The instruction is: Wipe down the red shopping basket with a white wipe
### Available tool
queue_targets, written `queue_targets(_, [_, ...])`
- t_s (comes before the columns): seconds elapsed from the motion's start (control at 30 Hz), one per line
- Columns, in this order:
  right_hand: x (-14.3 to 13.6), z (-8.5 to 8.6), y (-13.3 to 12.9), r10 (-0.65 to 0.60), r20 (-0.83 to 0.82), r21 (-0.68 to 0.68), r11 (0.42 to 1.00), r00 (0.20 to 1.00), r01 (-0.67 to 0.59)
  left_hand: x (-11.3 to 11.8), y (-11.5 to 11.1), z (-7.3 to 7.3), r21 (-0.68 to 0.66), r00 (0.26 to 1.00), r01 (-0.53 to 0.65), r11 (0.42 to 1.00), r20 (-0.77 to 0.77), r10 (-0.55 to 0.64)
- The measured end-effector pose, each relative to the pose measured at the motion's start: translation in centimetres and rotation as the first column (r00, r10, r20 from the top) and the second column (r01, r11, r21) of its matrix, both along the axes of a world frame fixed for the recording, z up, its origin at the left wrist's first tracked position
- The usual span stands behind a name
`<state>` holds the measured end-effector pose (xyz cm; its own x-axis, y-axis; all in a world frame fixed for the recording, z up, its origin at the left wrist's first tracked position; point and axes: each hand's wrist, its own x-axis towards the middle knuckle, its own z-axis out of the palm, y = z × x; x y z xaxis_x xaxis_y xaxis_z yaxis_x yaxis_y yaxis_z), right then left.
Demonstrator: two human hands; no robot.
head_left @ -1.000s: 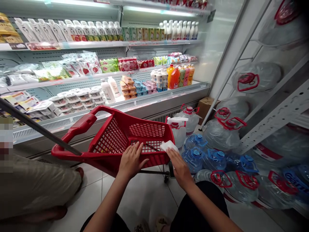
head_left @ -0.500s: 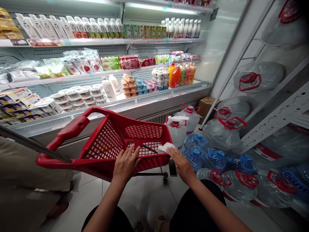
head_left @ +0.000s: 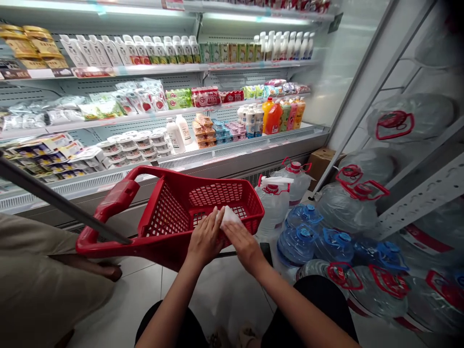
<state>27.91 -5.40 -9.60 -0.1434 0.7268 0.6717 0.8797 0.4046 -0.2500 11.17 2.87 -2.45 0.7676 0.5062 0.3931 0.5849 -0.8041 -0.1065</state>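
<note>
in the centre of the frame, your right hand (head_left: 243,241) has its fingers over a white wipe (head_left: 230,216) at the near rim of a red basket trolley (head_left: 159,245). your left hand (head_left: 206,239) is just beside it, fingers stretched out over the same rim. at upper left, you have white cartons (head_left: 92,50) on a lit shelf; at right, blue-handled bottles (head_left: 295,244) and red-handled jugs (head_left: 379,290) stand close together. at lower left, another person's trousers (head_left: 29,285) show.

Some nines can be read on the red packs (head_left: 206,97) near twelve o'clock; other words cannot be made out.
</note>
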Motion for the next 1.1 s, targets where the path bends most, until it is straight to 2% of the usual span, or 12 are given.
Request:
queue_targets(0.17, [8.7, -1.1, -1.0, -0.129, -0.063, -0.059, 0.99, 0.99, 0.125, 0.2, 0.0, 0.2, -0.02, 1.0, 0.007, 1.0, -0.018, -0.007])
queue_targets(0.27, [11.6, -1.4, -1.1, -0.248, -0.145, -0.097, 0.967, 0.958, 0.236, 0.9, -0.1, 0.0, -0.018, 1.0, 0.002, 1.0, -0.001, -0.002])
queue_targets(0.37, [9.7, -1.2, -0.2, -0.278, -0.182, -0.104, 0.959, 0.943, 0.263, 1.6, -0.1, -0.3, -0.029, 1.0, -0.002, 1.0, 0.004, 0.002])
queue_targets(0.53, [1.2, 0.0, 1.9, -0.074, -0.125, -0.035, 0.997, 0.989, 0.07, 2.7, -0.3, -0.2, -0.047, 0.999, 0.027, 0.999, 0.037, -0.025])
queue_targets(0.6, [-0.2, 0.3, 2.2, -0.029, -0.102, -0.016, 0.999, 0.994, 0.028, 2.5, -0.4, 0.4, -0.043, 0.997, 0.068, 0.997, 0.034, -0.067])
queue_targets(0.7, [1.8, 0.3, 2.1, -0.003, -0.058, -0.016, 1.0, 0.998, 0.002, 0.6, -0.3, 2.2, -0.021, 0.999, 0.047, 0.999, -0.002, -0.047])
queue_targets(0.8, [6.4, 0.0, 2.0, -0.049, -0.058, -0.039, 0.998, 0.997, 0.047, -2.9, 0.3, 4.0, 0.022, 0.992, -0.122, 0.992, -0.005, 0.122])
queue_targets(0.9, [9.2, -0.4, 2.4, -0.147, -0.102, -0.08, 0.987, 0.984, 0.139, -6.0, 1.1, 4.7, 0.049, 0.968, -0.245, 0.968, -0.035, 0.247])
queue_targets(1.0, [7.8, -0.2, 3.1, -0.218, -0.153, -0.114, 0.973, 0.964, 0.202, -7.0, 1.5, 4.4, 0.035, 0.96, -0.265, 0.964, -0.08, 0.267])
queue_targets(1.1, [1.9, 1.1, 3.6, -0.11, -0.171, -0.101, 0.99, 0.979, 0.093, -6.5, 1.4, 4.0, 0.035, 0.957, -0.28, 0.959, -0.075, 0.282])
